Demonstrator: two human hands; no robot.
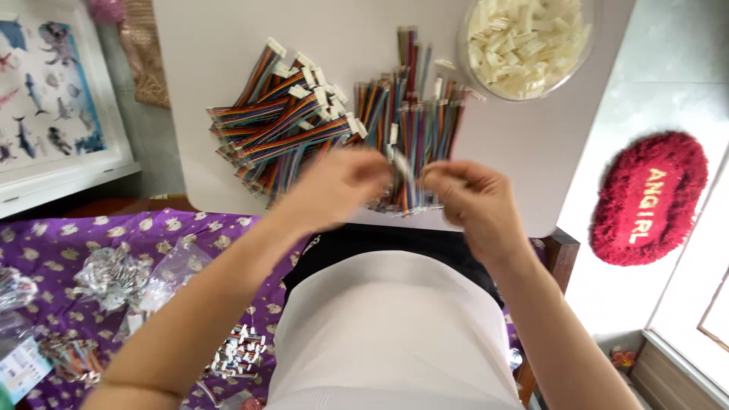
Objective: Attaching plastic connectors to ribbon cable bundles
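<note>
Head view showed a short rainbow ribbon cable pinched between my left hand and right hand, held above the white table edge, close to the cable piles and bowl of white connectors for easy reach.

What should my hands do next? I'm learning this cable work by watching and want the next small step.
Probably press the two hands together to seat the piece. The left hand and right hand meet over the table, pinching a small pale part between them, though blur hides its exact state. Finished rainbow cables with white plugs lie left, bare ones in the middle, and a bowl of white connectors behind.
</note>
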